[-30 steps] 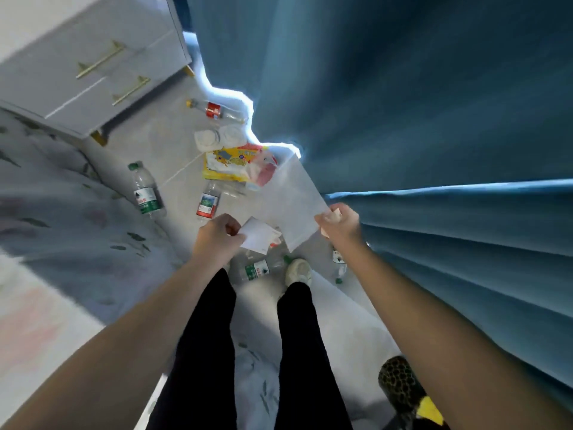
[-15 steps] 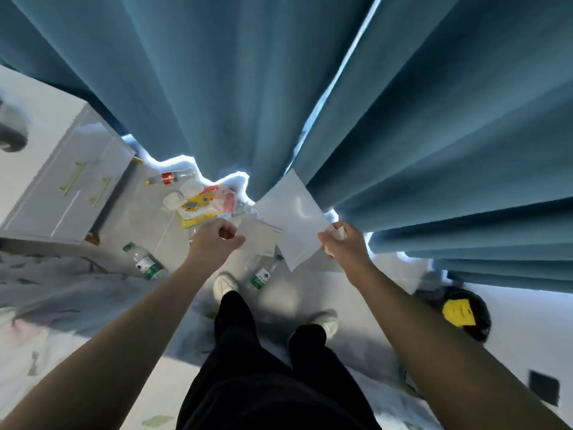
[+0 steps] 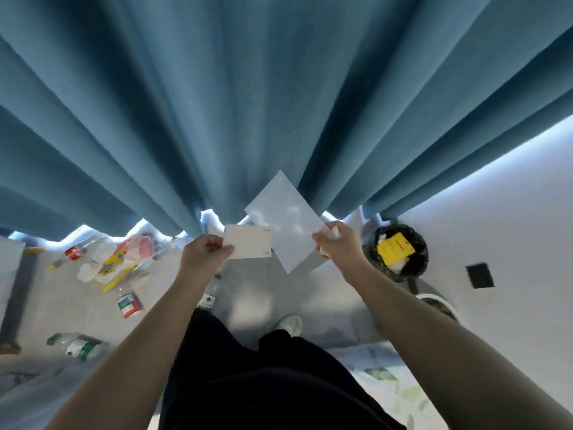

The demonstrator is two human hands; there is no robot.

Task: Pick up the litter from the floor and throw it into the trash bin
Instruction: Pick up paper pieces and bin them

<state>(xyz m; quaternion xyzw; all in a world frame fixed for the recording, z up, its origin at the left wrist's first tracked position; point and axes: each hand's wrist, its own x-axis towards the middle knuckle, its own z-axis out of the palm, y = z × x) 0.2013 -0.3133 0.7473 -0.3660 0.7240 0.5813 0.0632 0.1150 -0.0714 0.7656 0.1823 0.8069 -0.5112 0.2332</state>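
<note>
My left hand (image 3: 204, 254) pinches a small white card (image 3: 248, 242) by its left edge. A larger white sheet of paper (image 3: 283, 221) is gripped at its right corner by my right hand (image 3: 336, 245), along with a small white scrap. Both are held up in front of me, the card overlapping the sheet. The trash bin (image 3: 398, 252), lined with a black bag and holding a yellow wrapper, stands on the floor just right of my right hand. Litter lies on the floor at left: a yellow snack bag (image 3: 119, 262) and plastic bottles (image 3: 79, 347).
A tall blue curtain (image 3: 248, 103) hangs straight ahead. A white wall (image 3: 511, 228) with a dark socket (image 3: 480, 276) is at right. More bottles (image 3: 128, 305) lie near my feet. A patterned rug (image 3: 387, 386) lies under my legs.
The view has swung right and up; the bin now sits close beside my right hand. Both hands have kept hold of their papers, raised toward the curtain.
</note>
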